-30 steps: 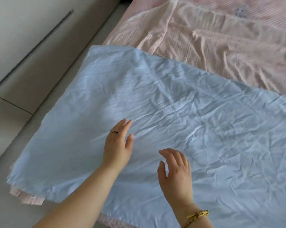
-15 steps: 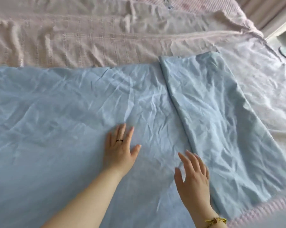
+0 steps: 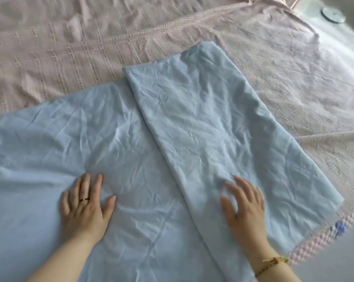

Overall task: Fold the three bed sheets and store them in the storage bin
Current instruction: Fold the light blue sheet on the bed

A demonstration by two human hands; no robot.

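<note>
In the head view, your left hand (image 3: 84, 208) lies flat on the blue sheet (image 3: 115, 151), with the fingers straight and a little spread and the palm down. It holds nothing. It only presses the cloth, and I judge that it is there to pin the single layer so it does not slide. A dark ring (image 3: 84, 199) is on one finger.

Your right hand (image 3: 243, 208) is also open, fingers straight and apart. It is over the near end of the folded panel (image 3: 212, 129), the part of the sheet turned over onto itself. This hand is blurred, so I cannot tell if it presses the cloth or is just above it. A yellow bracelet (image 3: 273, 261) is at its wrist.

The long edge of the panel runs between your two hands and goes away from you, slanting toward the left-hand side. The sheet is spread under both palms and goes on beyond your left hand out of the picture. It is wrinkled, so smoothing seems to be the step in hand.

Under the sheet, beyond your fingertips and past your right hand, lies the pink cover (image 3: 70, 47) of the bed. Far beyond the right hand there is a round object (image 3: 332, 15), too small to name.

The storage bin is not in view, and I see only one sheet, so the task looks to be at an early stage.
</note>
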